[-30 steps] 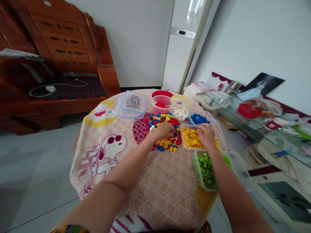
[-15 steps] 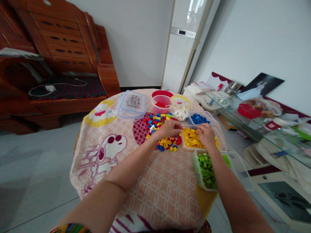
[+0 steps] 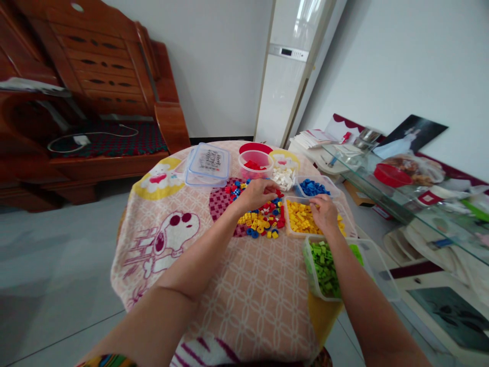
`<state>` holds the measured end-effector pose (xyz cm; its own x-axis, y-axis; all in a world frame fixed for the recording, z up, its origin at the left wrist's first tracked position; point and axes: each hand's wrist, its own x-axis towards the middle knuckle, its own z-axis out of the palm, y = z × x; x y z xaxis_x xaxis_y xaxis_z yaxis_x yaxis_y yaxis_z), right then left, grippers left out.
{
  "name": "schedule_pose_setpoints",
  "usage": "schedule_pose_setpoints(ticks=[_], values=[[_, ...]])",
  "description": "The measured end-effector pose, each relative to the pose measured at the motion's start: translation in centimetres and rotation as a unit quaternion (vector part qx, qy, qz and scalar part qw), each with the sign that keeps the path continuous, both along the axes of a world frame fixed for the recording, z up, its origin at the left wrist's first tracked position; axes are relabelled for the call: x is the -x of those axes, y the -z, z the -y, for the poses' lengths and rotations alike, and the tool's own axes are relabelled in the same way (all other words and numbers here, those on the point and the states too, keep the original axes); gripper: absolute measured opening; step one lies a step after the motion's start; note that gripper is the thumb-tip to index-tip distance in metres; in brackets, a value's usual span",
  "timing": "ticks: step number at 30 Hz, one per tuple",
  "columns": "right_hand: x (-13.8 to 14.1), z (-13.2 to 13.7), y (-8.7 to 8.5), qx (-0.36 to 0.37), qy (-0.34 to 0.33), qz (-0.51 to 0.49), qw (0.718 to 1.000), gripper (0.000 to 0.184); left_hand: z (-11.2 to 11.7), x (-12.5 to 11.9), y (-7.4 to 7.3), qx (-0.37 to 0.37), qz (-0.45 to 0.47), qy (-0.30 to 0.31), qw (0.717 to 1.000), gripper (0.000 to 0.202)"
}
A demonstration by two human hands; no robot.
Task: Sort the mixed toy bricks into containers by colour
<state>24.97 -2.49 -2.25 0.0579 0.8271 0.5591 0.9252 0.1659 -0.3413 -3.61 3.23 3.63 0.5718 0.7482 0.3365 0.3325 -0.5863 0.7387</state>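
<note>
My left hand (image 3: pixel 260 193) hovers over a mixed pile of toy building bricks (image 3: pixel 260 224) in red, yellow, blue and white. Its fingers curve down, a little apart from the thumb, and I see nothing held between them. Above a clear box of yellow bricks (image 3: pixel 300 216) is my right hand (image 3: pixel 325 211), thumb and fingers drawn together. Whatever sits at those fingertips is too small to make out. Nearer to me, partly behind my right forearm, stands a box of green bricks (image 3: pixel 323 267).
Blue bricks (image 3: pixel 313 187) fill a clear box behind the yellow ones. White bricks (image 3: pixel 283 178) lie heaped beside a round tub (image 3: pixel 255 173) with red bricks. Stacked lidded boxes (image 3: pixel 208 165) stand at the back left. A glass shelf (image 3: pixel 405 204) borders the table's right.
My left hand has moved left from the yellow box's edge to over the mixed pile, its fingers loosening. My right hand has stayed nearly in place.
</note>
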Motion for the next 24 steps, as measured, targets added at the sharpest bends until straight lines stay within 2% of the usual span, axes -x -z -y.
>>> schedule_pose_setpoints(ticks=[4, 8, 10, 12, 14, 18, 21, 24], values=[[-0.2, -0.2, 0.2, 0.004, -0.003, 0.011, 1.0, 0.023, -0.2, 2.2, -0.8, -0.057, -0.101, -0.06, 0.991, 0.027], [-0.2, -0.2, 0.3, -0.011, -0.01, 0.019, 1.0, 0.022, 1.6, 4.1, -0.1, -0.089, -0.225, -0.09, 0.966, 0.031], [-0.2, -0.2, 0.3, -0.015, -0.009, 0.022, 1.0, 0.022, 3.4, 5.1, 0.4, -0.094, -0.283, -0.113, 0.948, 0.051], [-0.1, -0.1, 0.2, -0.013, -0.006, 0.023, 1.0, 0.023, 5.6, 5.9, 1.0, -0.084, -0.34, -0.167, 0.922, 0.077], [0.0, -0.1, 0.2, -0.01, -0.003, 0.024, 1.0, 0.023, 7.7, 6.4, 1.7, -0.065, -0.381, -0.195, 0.901, 0.091], [0.0, -0.2, 0.3, -0.006, 0.0, 0.028, 1.0, 0.023, 10.1, 6.2, 3.6, -0.077, -0.401, -0.179, 0.895, 0.102], [0.1, -0.2, 0.3, -0.007, 0.004, 0.029, 1.0, 0.023, 9.9, 5.4, 4.9, -0.084, -0.398, -0.17, 0.898, 0.101], [0.0, -0.2, 0.3, -0.007, 0.004, 0.029, 1.0, 0.023, 8.9, 4.2, 5.5, -0.08, -0.389, -0.155, 0.905, 0.091]])
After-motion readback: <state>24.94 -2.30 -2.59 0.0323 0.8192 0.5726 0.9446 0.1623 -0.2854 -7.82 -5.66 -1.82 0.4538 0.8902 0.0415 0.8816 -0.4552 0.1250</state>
